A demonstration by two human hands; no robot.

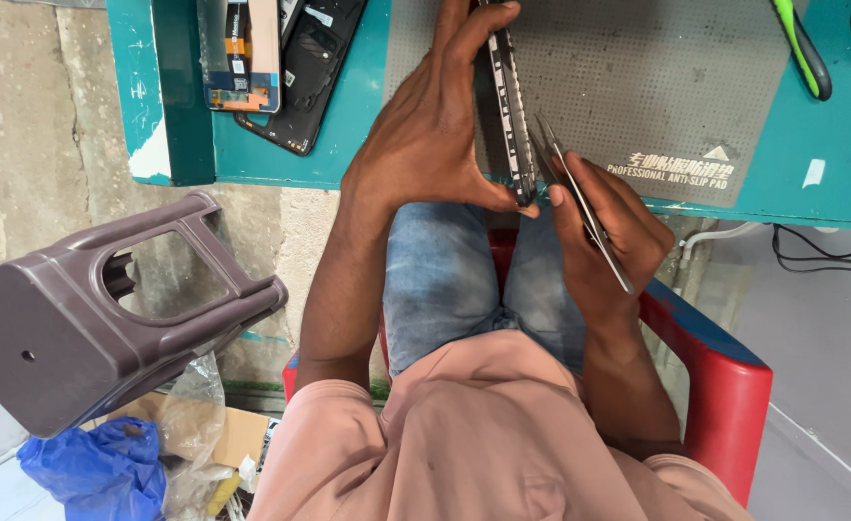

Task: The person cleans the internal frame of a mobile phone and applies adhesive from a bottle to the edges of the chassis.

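Observation:
My left hand [425, 125] grips a thin phone body [509, 106] held on edge, its narrow side facing me, thumb at its lower end and fingers along the top. My right hand [604, 236] holds a flat metal tool or thin panel [580, 207], whose pointed tip rests against the phone's lower edge. Both hands hover over the near edge of a teal workbench [348, 145], above a grey perforated anti-slip pad [638, 87]. My lap in blue jeans lies below.
Opened phone parts [281, 68] lie at the bench's back left. A green-handled tool [804, 48] rests at the right. A brown plastic stool [97, 309] lies tipped on the left, with a blue bag [97, 468] and cardboard below. I sit on a red chair [725, 386]. Black cables [821, 256] hang at the right.

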